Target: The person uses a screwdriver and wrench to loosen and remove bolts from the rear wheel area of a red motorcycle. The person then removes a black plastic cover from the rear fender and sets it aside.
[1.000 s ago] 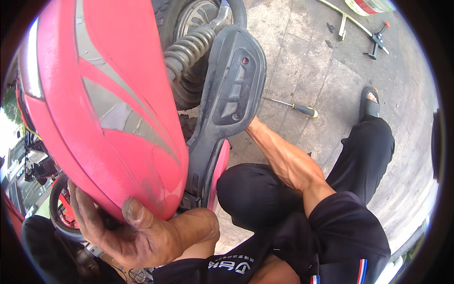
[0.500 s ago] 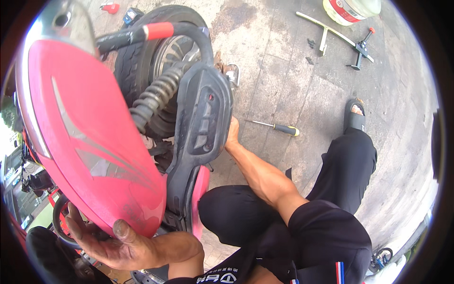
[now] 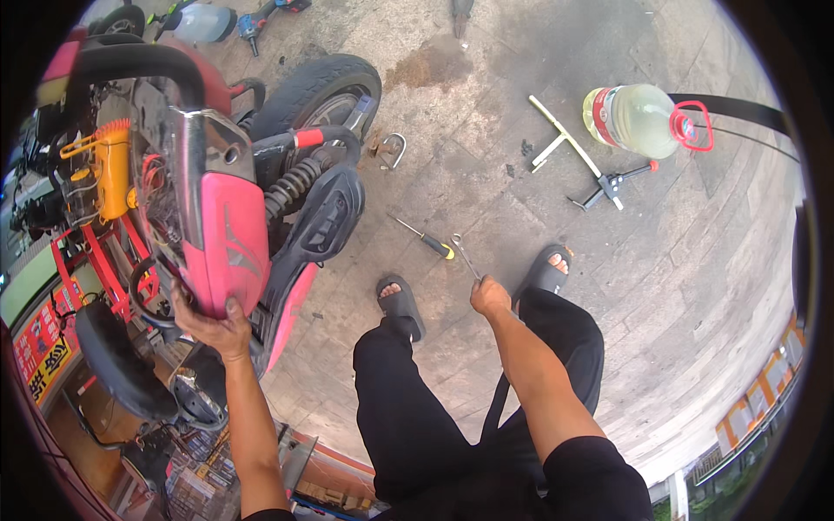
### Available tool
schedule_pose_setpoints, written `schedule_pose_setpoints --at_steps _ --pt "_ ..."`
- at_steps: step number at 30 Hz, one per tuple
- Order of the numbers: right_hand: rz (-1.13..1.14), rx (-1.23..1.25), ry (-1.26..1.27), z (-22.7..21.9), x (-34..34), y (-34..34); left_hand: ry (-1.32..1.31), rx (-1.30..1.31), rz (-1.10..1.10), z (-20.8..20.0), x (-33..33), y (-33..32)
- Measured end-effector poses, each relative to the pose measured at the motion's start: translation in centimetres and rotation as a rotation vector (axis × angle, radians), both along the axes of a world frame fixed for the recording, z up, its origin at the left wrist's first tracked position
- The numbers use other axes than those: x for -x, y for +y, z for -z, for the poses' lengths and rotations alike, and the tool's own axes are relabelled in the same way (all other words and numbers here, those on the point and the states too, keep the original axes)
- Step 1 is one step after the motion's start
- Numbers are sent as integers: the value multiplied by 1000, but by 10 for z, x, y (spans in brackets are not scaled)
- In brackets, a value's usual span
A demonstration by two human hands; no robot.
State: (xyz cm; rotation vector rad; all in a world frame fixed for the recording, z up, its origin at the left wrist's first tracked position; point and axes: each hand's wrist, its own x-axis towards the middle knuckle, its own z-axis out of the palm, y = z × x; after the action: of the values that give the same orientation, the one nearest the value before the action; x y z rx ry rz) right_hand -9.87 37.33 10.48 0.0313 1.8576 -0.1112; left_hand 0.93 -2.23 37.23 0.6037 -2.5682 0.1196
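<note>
A scooter with a pink side panel (image 3: 230, 239) stands at the left. My left hand (image 3: 213, 330) is closed around the lower end of that panel, thumb on its outer face, other fingers partly hidden behind it. Away from the scooter, my right hand (image 3: 492, 298) is closed round a slim metal wrench (image 3: 466, 259) with a ring-shaped end pointing forward. Beside the wrench, a black and yellow screwdriver (image 3: 437, 247) lies on the paving. The scooter's rear wheel (image 3: 360, 82), coil spring shock absorber (image 3: 295, 187) and black plastic cover (image 3: 326, 213) face me.
At the right lie a pale T-shaped bar tool with a black clamp (image 3: 608, 185) and a large bottle of yellowish liquid (image 3: 638, 117). A metal U-shaped piece (image 3: 397, 149) rests near the wheel. A blue power tool (image 3: 252, 30) is farther off. A black scooter seat (image 3: 117, 356) is at left.
My view has risen and drawn back from the scooter. My right hand, earlier partly hidden behind the black cover, is now out over the paving with the wrench. My left hand stays on the panel.
</note>
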Motion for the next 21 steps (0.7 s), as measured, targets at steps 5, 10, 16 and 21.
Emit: schedule_pose_setpoints --at_steps 5,10,16,21 --pt "-147 -50 57 -130 81 110 -291 -201 -206 -38 10 16" --pt "-343 -60 134 -219 186 185 -299 -336 -602 -59 19 86" --pt "-576 -147 131 -300 302 155 158 -1156 -886 -120 45 201" --pt "-367 114 319 -357 364 51 726 -1367 -968 -181 107 127"
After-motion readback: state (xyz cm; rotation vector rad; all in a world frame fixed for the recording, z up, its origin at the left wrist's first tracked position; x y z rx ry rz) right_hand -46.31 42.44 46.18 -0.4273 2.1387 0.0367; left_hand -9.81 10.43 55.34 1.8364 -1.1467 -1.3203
